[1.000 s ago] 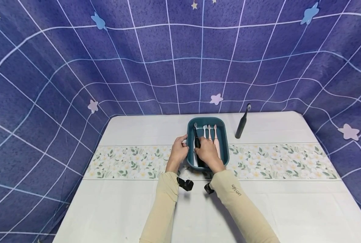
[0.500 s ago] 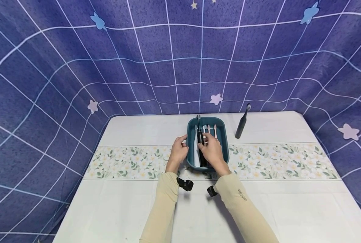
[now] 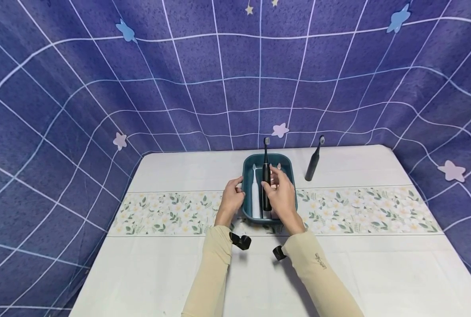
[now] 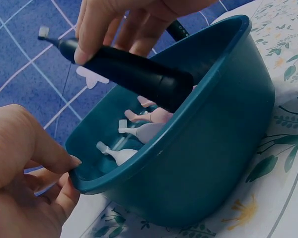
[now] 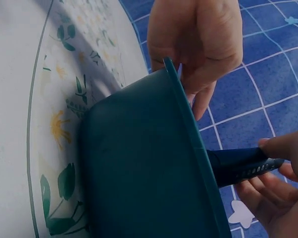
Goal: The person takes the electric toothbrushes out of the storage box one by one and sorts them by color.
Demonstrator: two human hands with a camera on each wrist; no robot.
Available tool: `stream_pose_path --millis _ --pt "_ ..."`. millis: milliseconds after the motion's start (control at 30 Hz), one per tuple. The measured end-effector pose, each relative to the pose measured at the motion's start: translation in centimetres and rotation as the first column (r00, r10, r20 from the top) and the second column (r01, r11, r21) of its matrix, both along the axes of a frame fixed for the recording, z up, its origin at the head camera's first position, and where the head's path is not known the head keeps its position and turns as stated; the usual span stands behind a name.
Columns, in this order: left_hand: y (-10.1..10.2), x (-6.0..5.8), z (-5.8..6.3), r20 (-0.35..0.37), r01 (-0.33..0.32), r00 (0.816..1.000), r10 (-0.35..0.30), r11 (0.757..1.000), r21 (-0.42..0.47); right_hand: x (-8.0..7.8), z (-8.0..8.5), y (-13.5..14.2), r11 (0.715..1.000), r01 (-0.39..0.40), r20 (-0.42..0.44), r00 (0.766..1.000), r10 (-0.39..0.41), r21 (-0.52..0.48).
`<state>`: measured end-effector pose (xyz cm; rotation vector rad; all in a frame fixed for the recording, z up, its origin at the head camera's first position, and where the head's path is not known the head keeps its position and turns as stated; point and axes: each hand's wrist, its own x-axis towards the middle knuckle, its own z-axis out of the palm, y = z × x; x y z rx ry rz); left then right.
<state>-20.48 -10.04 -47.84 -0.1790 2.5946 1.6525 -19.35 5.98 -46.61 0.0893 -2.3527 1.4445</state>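
My right hand (image 3: 284,198) holds a black electric toothbrush (image 3: 266,176) between thumb and fingers, head up and tilted, over a teal plastic bin (image 4: 203,158). In the left wrist view, the toothbrush's lower end overlaps the bin's near rim; whether they touch, I cannot tell. My left hand (image 3: 231,199) pinches the bin's left rim, thumb on the edge and fingers outside. Inside the bin lies a white electric toothbrush (image 3: 255,196) on the left. Further white and pink toothbrushes (image 4: 149,116) lie beside it, mostly hidden by the right hand in the head view.
Another black electric toothbrush (image 3: 313,165) lies on the white table (image 3: 172,268), to the right of the bin. A floral band (image 3: 350,211) crosses the tabletop beneath the bin. Behind the table hangs a blue gridded curtain (image 3: 203,97) with stars.
The right hand has lifted the black toothbrush up from inside the bin and moved it slightly right, uncovering the white toothbrush. The left hand stays at the rim.
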Motion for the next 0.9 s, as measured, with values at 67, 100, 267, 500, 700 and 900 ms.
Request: stream_pose_path --millis 67,100,267,500,700,900 --pt "0.0 0.0 -0.1 0.0 0.0 1.0 0.0 1.0 -0.004 0.1 0.1 0.1 1.0 0.003 -0.022 1.0 -0.004 -0.02" --pt "0.0 0.0 -0.1 0.002 0.0 1.0 0.0 1.0 -0.004 0.1 0.1 0.2 1.0 0.004 -0.028 1.0 -0.005 -0.028" --pt "0.0 0.0 -0.1 0.007 0.001 1.0 -0.001 1.0 0.001 0.4 0.3 0.4 0.998 0.003 -0.043 0.999 -0.005 -0.06" --pt "0.0 0.0 -0.1 0.009 0.005 1.0 -0.005 1.0 -0.003 0.7 0.2 0.6 0.995 -0.001 -0.091 0.996 -0.008 -0.103" --pt "0.0 0.0 -0.1 -0.004 -0.001 1.0 0.001 1.0 -0.017 0.7 0.2 0.9 0.994 0.016 -0.141 0.989 -0.032 -0.112" --pt "0.1 -0.1 -0.1 -0.011 -0.013 1.0 0.013 1.0 -0.021 0.6 0.3 1.3 0.99 0.036 -0.176 0.983 -0.06 -0.136"
